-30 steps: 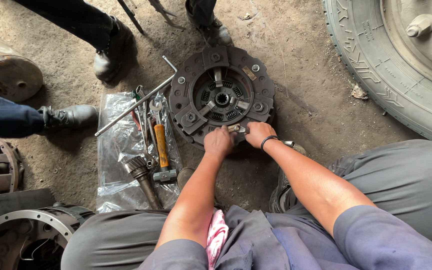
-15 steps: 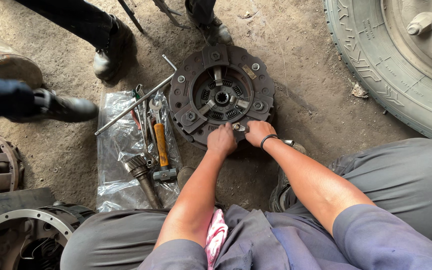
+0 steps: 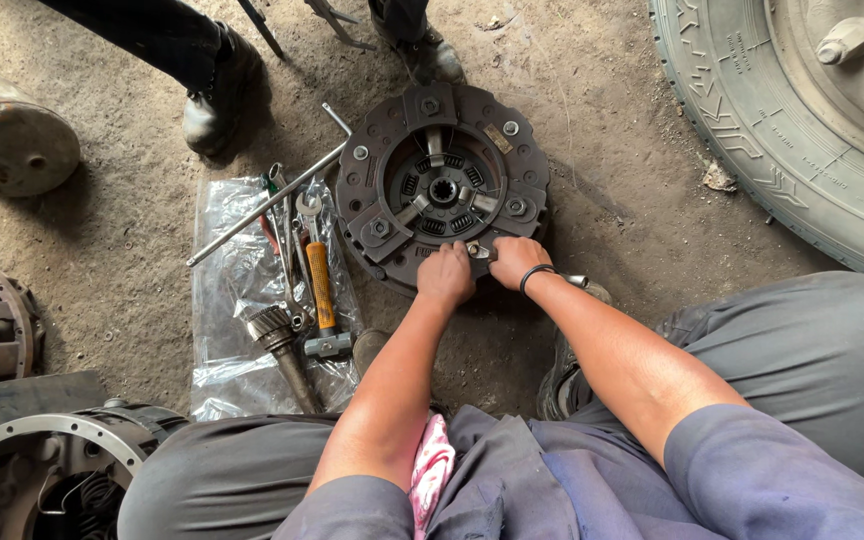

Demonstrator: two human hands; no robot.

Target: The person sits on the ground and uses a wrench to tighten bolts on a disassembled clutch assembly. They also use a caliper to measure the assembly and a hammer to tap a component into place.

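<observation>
You had your left hand (image 3: 446, 273) and right hand (image 3: 515, 260) pinched together on a small metal fitting (image 3: 477, 249) at the near rim of the clutch plate (image 3: 441, 185), flat on the floor (image 3: 612, 200) for steadiness.

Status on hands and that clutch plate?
Left hand and right hand both gripping near rim of clutch plate on floor. Small metal piece between them. Tools on plastic sheet alongside, apart.

We are in a vehicle repair workshop with a bare dirt floor (image 3: 602, 120). Around us lie a large black truck tyre (image 3: 752, 130), a round dark clutch plate (image 3: 442, 180), and steel wrenches on clear plastic sheeting (image 3: 227, 300).
</observation>
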